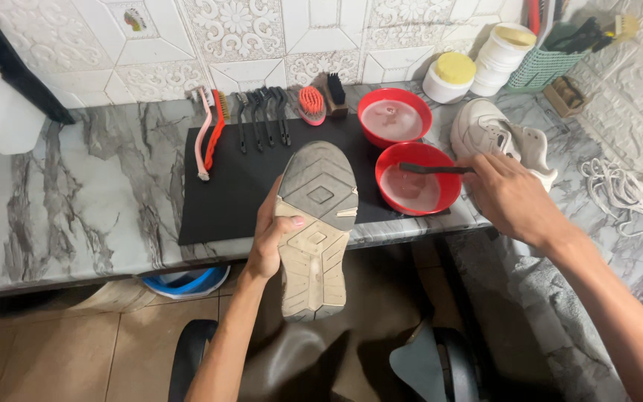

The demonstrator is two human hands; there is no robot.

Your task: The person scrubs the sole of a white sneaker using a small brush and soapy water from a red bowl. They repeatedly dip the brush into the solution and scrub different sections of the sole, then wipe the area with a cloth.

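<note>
Left hand (268, 242) fingers grasp upturned shoe (316, 227); right hand (506, 195) fingers grip brush (432, 169) in red bowl (392, 195)

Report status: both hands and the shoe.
Left hand grips shoe, dirty sole up. Right hand holds dark brush, bristles in near red bowl. Second shoe lies behind right hand.

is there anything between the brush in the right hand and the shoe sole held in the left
Nothing visible does. The right hand holds the dark brush over the near red bowl; only black mat lies between it and the upturned shoe in the left hand.
</note>
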